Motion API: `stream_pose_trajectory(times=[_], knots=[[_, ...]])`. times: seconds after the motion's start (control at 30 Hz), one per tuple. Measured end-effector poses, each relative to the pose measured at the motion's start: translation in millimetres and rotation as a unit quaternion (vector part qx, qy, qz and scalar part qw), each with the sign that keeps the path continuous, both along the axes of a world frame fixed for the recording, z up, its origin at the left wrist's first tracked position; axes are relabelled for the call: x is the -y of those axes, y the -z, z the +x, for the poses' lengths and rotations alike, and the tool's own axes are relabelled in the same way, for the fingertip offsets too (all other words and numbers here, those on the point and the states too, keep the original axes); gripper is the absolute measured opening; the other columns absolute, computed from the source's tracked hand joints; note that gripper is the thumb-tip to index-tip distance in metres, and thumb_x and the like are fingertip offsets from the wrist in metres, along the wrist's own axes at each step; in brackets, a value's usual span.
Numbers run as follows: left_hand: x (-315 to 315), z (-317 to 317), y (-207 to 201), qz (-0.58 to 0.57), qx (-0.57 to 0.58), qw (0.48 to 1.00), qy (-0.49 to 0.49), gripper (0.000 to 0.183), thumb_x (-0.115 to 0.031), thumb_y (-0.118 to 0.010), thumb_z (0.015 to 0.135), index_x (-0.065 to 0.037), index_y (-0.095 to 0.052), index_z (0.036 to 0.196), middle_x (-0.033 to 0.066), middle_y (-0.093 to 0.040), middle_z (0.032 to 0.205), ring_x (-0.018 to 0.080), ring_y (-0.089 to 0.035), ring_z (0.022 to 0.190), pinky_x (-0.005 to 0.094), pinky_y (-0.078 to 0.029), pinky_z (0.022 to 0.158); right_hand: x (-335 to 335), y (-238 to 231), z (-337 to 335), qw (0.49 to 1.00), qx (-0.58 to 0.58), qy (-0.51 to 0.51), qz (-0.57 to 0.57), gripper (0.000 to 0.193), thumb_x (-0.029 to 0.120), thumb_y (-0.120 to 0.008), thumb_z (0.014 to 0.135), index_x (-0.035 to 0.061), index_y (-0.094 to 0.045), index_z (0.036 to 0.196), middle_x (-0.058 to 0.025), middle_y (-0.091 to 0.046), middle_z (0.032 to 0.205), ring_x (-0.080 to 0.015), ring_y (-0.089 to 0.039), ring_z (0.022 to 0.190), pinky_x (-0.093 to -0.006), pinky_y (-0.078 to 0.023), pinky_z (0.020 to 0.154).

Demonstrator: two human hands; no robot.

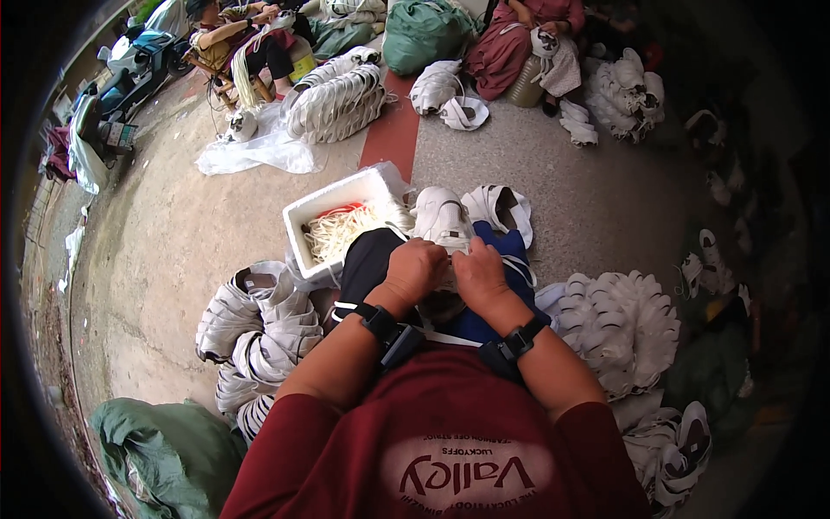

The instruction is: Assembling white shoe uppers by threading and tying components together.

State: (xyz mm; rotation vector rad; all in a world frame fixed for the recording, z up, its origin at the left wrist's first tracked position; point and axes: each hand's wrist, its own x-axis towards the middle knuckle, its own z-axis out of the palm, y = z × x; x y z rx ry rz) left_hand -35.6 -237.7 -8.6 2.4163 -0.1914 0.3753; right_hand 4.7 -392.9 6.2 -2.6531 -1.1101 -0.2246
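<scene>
Between my knees sits a white shoe upper (443, 216), its rounded end pointing away from me. My left hand (413, 270) is closed at the near part of this upper, fingertips pinched together. From the other side my right hand (481, 270) also pinches it, the two hands almost touching. Whether a lace lies between the fingertips is too small to tell. Just beyond my right knee rests another white shoe upper (501, 208), its opening showing. To the left of my hands, a white foam box (298, 212) holds a heap of cream laces (339, 233) and something red.
Nested white uppers lie in piles at my left (259, 324) and right (614, 329). A green sack (164, 450) slumps at lower left. Ahead, two people sit among more uppers (337, 99) and a large green sack (424, 39). Scooters (138, 73) stand at far left.
</scene>
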Motion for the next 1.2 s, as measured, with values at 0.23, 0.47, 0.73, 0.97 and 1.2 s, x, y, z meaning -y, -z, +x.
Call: stream_pose_trajectory(times=[0.23,0.47,0.73,0.97,1.2], knots=[[2.3,1.3,-4.6,0.147,0.049,0.986,0.055,0.003,-0.013,-0.061,0.064,-0.010,-0.060,0.064,0.0048,-0.057,0.065,0.0248,-0.057,0.070,0.0342,-0.047,0.066,8.9,14.5,16.5,0.968,-0.123,-0.035,0.214,0.012,-0.002,-0.056,0.067,0.0036,-0.056,0.078,-0.0162,-0.053,0.081,-0.0341,-0.056,0.082,-0.0402,-0.046,0.072],[6.0,-3.5,-8.3,0.182,0.042,0.982,-0.019,0.008,-0.017,-0.061,0.063,-0.009,-0.061,0.064,0.0072,-0.057,0.072,0.0249,-0.054,0.076,0.0349,-0.043,0.066,11.6,-22.3,-3.2,0.994,-0.093,0.039,0.030,0.022,0.001,-0.060,0.063,0.0044,-0.056,0.085,-0.0166,-0.054,0.083,-0.0355,-0.053,0.080,-0.0437,-0.043,0.069],[4.7,-1.5,-4.0,0.189,0.027,0.982,0.009,0.009,-0.018,-0.060,0.064,-0.009,-0.063,0.066,0.0087,-0.057,0.075,0.0270,-0.054,0.079,0.0368,-0.043,0.065,3.9,-13.7,-3.9,0.998,-0.045,0.036,-0.010,0.024,0.008,-0.064,0.061,0.0067,-0.056,0.083,-0.0147,-0.057,0.078,-0.0307,-0.052,0.084,-0.0415,-0.040,0.067],[4.8,-0.6,-5.6,0.188,-0.008,0.982,0.011,0.012,-0.019,-0.058,0.067,-0.008,-0.062,0.065,0.0102,-0.058,0.074,0.0284,-0.055,0.074,0.0384,-0.044,0.063,-4.0,-7.0,-5.7,0.998,-0.018,0.045,-0.045,0.016,0.006,-0.062,0.063,0.0073,-0.055,0.077,-0.0146,-0.057,0.077,-0.0314,-0.053,0.081,-0.0420,-0.041,0.066],[-5.0,0.1,8.9,0.108,0.052,0.991,0.055,0.008,-0.017,-0.060,0.067,-0.008,-0.061,0.065,0.0104,-0.056,0.073,0.0295,-0.055,0.072,0.0385,-0.046,0.064,8.1,15.5,11.4,0.989,-0.055,0.025,0.136,0.011,0.003,-0.059,0.067,0.0059,-0.054,0.077,-0.0165,-0.051,0.079,-0.0362,-0.054,0.073,-0.0429,-0.045,0.064]])
